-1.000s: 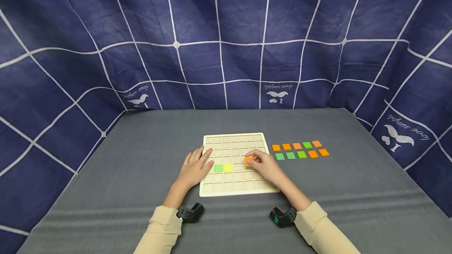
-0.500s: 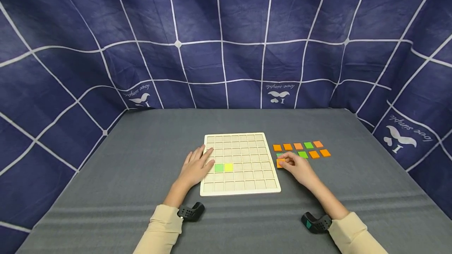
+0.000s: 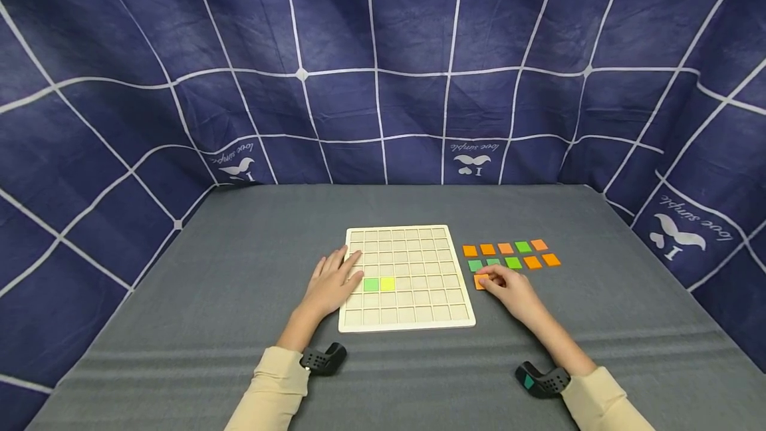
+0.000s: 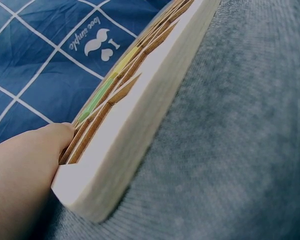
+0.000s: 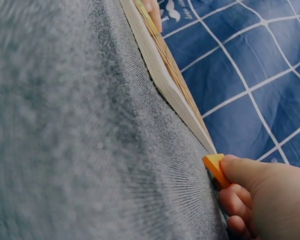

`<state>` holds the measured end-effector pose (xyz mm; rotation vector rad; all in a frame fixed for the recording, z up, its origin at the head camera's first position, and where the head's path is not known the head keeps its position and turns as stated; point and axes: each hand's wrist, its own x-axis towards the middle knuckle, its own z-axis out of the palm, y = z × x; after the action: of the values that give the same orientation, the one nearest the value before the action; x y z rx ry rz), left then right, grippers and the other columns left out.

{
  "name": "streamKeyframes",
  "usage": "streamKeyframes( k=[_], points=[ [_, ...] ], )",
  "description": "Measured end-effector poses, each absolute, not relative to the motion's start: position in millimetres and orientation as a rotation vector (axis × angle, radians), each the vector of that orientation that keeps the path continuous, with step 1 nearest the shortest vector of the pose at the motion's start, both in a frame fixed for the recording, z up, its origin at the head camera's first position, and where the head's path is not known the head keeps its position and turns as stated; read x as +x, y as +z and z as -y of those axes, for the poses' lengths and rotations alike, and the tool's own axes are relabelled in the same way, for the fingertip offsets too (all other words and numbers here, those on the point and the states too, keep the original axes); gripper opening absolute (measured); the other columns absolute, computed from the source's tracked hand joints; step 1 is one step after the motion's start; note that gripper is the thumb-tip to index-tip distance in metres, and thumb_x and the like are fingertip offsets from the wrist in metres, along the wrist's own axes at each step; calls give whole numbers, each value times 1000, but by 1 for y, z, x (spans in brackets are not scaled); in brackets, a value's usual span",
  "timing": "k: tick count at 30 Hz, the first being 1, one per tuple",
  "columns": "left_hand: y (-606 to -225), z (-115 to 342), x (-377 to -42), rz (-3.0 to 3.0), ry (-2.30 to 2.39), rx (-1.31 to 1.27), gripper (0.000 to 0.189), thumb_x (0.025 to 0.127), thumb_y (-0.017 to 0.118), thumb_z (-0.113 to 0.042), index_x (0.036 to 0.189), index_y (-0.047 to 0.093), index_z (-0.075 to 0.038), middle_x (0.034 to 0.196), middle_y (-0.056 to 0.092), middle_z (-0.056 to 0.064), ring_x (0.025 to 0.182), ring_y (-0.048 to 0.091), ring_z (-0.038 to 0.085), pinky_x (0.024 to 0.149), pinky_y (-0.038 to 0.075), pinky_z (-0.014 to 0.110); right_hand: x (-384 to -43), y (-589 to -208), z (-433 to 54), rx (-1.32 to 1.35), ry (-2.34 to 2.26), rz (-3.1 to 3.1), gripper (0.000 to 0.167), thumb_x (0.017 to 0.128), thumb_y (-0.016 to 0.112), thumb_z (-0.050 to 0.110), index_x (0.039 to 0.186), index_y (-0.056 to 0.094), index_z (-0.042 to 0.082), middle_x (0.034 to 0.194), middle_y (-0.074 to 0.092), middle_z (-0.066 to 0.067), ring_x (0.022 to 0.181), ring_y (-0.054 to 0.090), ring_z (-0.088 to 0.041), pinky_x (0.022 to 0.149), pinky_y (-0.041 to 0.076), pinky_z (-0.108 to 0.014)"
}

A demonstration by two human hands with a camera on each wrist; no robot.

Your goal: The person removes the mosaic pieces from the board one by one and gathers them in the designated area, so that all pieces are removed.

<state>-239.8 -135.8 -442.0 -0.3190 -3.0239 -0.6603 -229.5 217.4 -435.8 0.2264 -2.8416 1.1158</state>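
My right hand (image 3: pixel 505 288) pinches an orange square tile (image 3: pixel 481 281) between thumb and fingers, just right of the board and close over the cloth. In the right wrist view the thumb lies on the tile's face (image 5: pixel 216 167), which is tilted. A pale wooden grid board (image 3: pixel 413 316) lies flat on the table. Lying flat with spread, straight fingers, my left hand (image 3: pixel 329 288) rests across the board's left edge. A green tile (image 3: pixel 371 285) and a yellow tile (image 3: pixel 387 284) sit side by side in one row of the grid, near the left thumb.
Two rows of loose tiles lie right of the board, behind my right hand, among them an orange tile (image 3: pixel 469 251), a green tile (image 3: pixel 513 263) and a salmon tile (image 3: pixel 539 245). Grey cloth (image 3: pixel 269 231) covers the table. A blue curtain (image 3: pixel 335 112) hangs behind.
My right hand has carried the orange tile from over the board rightward to the cloth beside it, then shifted slightly further right and lower. The left hand stays in place.
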Motion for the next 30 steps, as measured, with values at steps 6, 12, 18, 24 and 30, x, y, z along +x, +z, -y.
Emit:
streamKeyframes(
  k=[6,12,18,24,30],
  points=[
    [-443,137,-241,3038,-650,-317,53,95,35,-46,143,30,-24,152,19,10,140,16,30,114,7,48,-231,-439,-217,264,1054,2814,20,87,61,27,99,67,11,81,56,-1,63,44,-7,55,36,-20],
    [-443,137,-241,3036,-668,-324,53,95,35,-46,143,30,-24,152,19,10,140,16,30,114,6,48,-231,-441,-219,293,1025,2785,14,86,62,19,96,69,12,86,55,-3,66,43,-6,56,36,-20],
    [-445,135,-242,3021,-658,-320,53,95,36,-45,143,31,-23,152,20,10,140,18,30,114,7,48,-230,-442,-219,292,1040,2785,14,86,62,17,96,69,11,86,55,-3,65,43,-6,56,37,-19],
    [-443,135,-240,3013,-656,-318,53,95,37,-44,142,32,-22,151,21,11,139,19,31,114,8,49,-230,-442,-219,273,1030,2794,14,87,61,16,97,69,11,87,54,-3,67,43,-8,57,36,-20],
    [-442,135,-240,3012,-661,-323,53,95,37,-44,142,32,-22,151,22,12,139,19,31,114,8,49,-229,-442,-218,246,1019,2762,14,88,59,16,97,69,11,88,57,-4,68,44,-9,59,37,-20]
  ],
)
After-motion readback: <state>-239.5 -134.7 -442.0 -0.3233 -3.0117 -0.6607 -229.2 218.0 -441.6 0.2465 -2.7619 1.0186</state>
